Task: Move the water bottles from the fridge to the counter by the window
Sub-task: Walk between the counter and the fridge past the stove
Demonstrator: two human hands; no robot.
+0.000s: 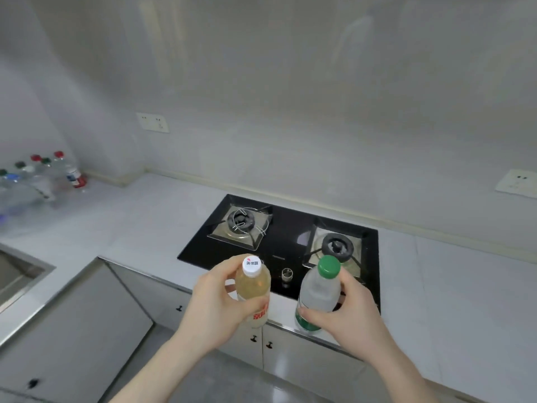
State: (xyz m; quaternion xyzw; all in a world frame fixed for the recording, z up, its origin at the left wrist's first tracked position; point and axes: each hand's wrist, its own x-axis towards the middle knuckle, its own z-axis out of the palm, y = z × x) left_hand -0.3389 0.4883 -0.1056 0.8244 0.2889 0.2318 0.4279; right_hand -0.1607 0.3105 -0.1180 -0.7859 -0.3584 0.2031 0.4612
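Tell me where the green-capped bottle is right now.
In the head view, the green-capped bottle is right of centre, gripped by the right hand above the counter's front edge by the gas hob, beside the yellow drink bottle.

Left hand (216,301) grips a yellowish bottle (253,289) with a white cap, right hand (345,312) grips a clear bottle (318,292) with a green cap, both held above the gas hob (284,237). More bottles (43,173) stand on the counter (139,216), far left corner.
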